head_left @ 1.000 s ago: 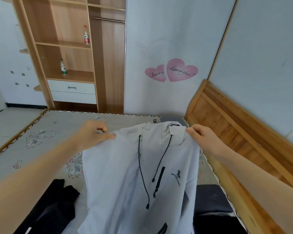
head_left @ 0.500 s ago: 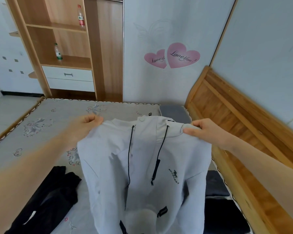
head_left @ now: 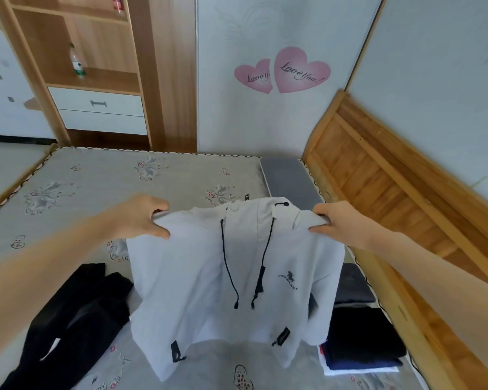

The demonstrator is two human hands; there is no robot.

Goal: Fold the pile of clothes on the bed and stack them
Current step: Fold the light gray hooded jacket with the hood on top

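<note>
1. White hooded jacket (head_left: 231, 280), held up by both shoulders above the bed (head_left: 96, 181), front facing the camera, hanging free with its hem just over the mattress.
2. Left hand (head_left: 141, 218): fingers and thumb curled round the jacket's left-side shoulder, pinching the cloth tight.
3. Right hand (head_left: 338, 223): thumb and fingers closed on the other shoulder, at about the same height.
4. Down the jacket's front: two black drawcords (head_left: 228, 266) dangling from the hood, a small dark logo on the chest, black tabs near the hem.
5. Below and left of the jacket: black garment (head_left: 76, 319), lying unfolded and rumpled on the mattress.
6. Below and right, beside the wooden bed frame: stack of folded clothes (head_left: 361, 342), dark pieces on top, a white edge at the bottom.
7. Just behind that stack: dark grey folded item (head_left: 352, 282), partly hidden by the jacket's sleeve.
8. Farther back, at the bed's far right corner: grey pillow (head_left: 290, 178), next to the wooden headboard (head_left: 392, 187).
9. On the wall beyond: two pink heart stickers (head_left: 285, 71).
10. To the far left: wooden wardrobe (head_left: 102, 66) with open shelves, a bottle (head_left: 76, 61) standing on one, white drawers beneath.
</note>
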